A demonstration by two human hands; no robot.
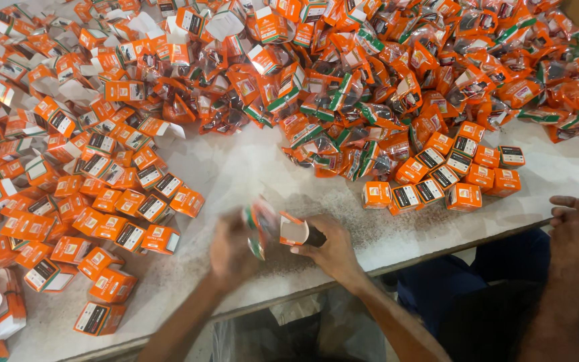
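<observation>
Right hand [330,251] grips a small orange box [294,230] open-end leftward, just above the worktop [249,167]; left hand [232,251] pinches a packet [261,224] at its mouth (blurred). Heaps of boxes and packets sit within reach.
</observation>
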